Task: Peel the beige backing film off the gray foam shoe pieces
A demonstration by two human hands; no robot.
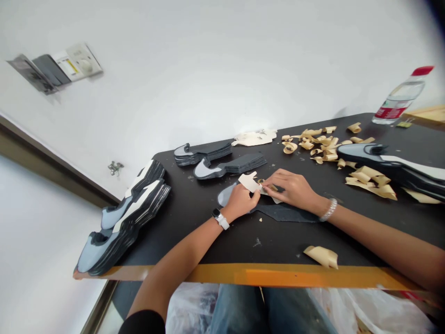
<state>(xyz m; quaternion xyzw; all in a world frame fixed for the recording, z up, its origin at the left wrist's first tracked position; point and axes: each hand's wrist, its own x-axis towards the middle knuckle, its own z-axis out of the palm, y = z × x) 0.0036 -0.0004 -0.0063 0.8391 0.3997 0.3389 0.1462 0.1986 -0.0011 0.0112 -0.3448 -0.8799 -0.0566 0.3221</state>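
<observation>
My left hand is closed with its fingertips on a cream-white cut piece. My right hand pinches the right part of that piece, where a bit of tan backing paper shows behind the fingers. Where the fingertips meet, the exact grip is partly hidden. Beneath both hands a dark shoe upper piece with a grey end lies flat on the table. Two stacks of similar dark pieces, a nearer stack and a farther stack, lie beyond my hands.
The black table has an orange-taped front edge. Stacked shoe upper pieces stand at the left, more at the right. Curled tan paper strips lie scattered, one curl near the edge. White pieces and a water bottle stand behind.
</observation>
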